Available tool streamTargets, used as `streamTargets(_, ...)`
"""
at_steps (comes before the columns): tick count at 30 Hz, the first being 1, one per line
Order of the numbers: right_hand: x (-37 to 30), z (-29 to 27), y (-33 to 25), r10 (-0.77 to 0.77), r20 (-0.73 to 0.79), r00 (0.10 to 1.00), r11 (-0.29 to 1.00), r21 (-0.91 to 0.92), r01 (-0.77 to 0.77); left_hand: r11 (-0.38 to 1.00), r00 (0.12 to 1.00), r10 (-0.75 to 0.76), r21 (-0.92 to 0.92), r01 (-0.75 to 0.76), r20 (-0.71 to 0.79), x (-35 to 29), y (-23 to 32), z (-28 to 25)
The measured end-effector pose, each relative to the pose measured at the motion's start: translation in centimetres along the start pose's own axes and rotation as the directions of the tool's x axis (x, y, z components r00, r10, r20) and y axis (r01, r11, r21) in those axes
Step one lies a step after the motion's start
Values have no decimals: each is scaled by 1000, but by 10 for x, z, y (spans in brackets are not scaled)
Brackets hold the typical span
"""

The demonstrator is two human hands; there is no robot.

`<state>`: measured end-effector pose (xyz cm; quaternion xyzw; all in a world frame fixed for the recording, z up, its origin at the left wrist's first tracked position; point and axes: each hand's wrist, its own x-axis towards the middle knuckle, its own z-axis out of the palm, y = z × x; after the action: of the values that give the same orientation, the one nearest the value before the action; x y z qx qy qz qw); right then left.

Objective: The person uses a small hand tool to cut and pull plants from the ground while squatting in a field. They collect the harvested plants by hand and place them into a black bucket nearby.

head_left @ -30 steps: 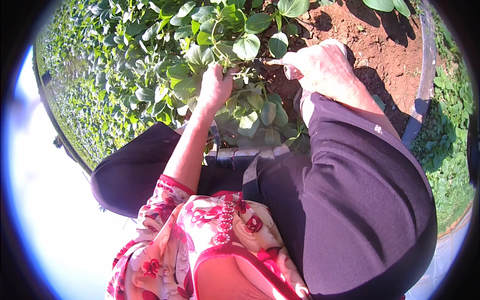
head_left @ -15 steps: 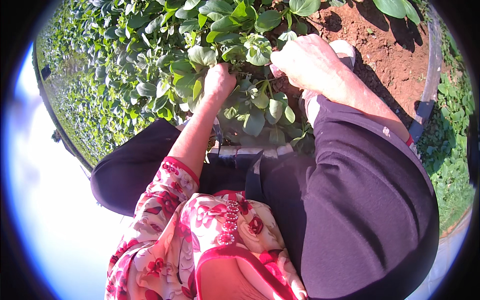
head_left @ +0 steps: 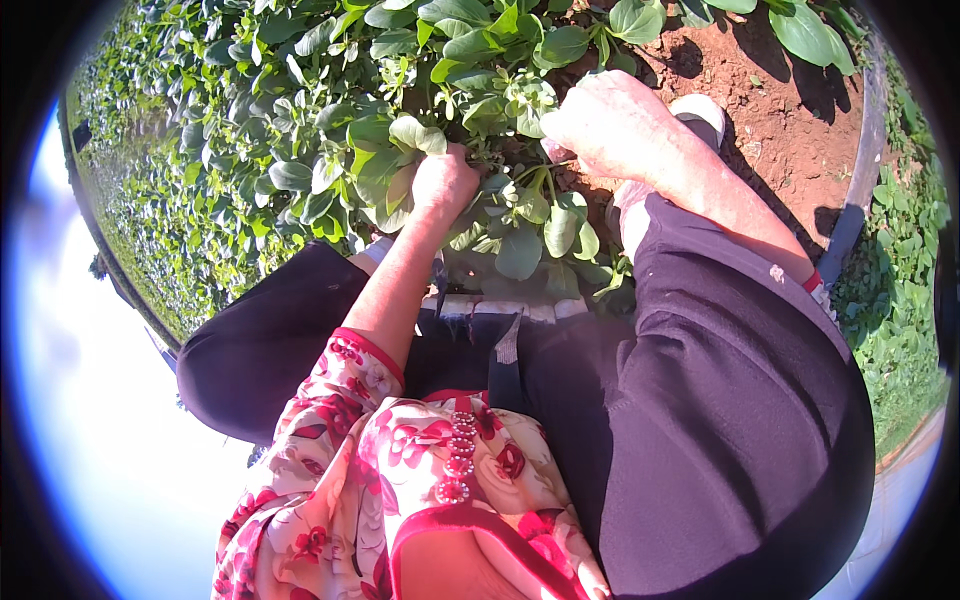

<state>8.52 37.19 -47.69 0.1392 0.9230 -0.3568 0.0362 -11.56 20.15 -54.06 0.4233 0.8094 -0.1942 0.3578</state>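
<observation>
My left hand [head_left: 446,183] is closed low among the leafy green plants [head_left: 375,165], with broad leaves against its fingers. What it grips is hidden by the leaves and by the hand itself. To its right, my right hand [head_left: 605,122] is curled into a fist, back upward, at the border between the leaves and the bare soil. Its fingertips point down toward thin stems, and whatever they hold cannot be made out. A clump of rounded leaves [head_left: 540,215] hangs between and just below the two hands.
Reddish soil [head_left: 775,130] lies at the right, bordered by a grey curved pipe or hose [head_left: 857,195]. A pale shoe [head_left: 700,112] stands beyond my right forearm. My dark-trousered knees [head_left: 740,400] are spread on both sides. Dense greenery [head_left: 210,150] covers the left.
The view has shifted a little, so plants and soil sit slightly lower and farther right. My left hand stays closed among the leaves; my right fist is slightly nearer the plants.
</observation>
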Motion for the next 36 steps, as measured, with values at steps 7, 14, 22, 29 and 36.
streamTargets(7, 12, 3, -8, -66, 61, 996, 996, -52, 70, 995, 998, -46, -87, 43, -32, -5, -14, 11)
streamTargets(14, 28, 20, -12, -20, 197, 980, 999, -43, 29, 998, 999, 11, -67, -8, 40, -9, -6, 1)
streamTargets(22, 39, 25, 3, 42, 238, 970, 999, -17, -39, 990, 999, 32, -138, -29, 20, -4, -7, 7)
streamTargets(29, 38, 52, 38, 215, 149, 965, 972, 60, -225, 984, 979, 166, -49, -173, -120, 6, -24, 14)
streamTargets(36, 10, 71, 42, 123, 38, 992, 985, 115, -127, 750, 1000, -26, -661, 28, 14, -27, -8, -65)
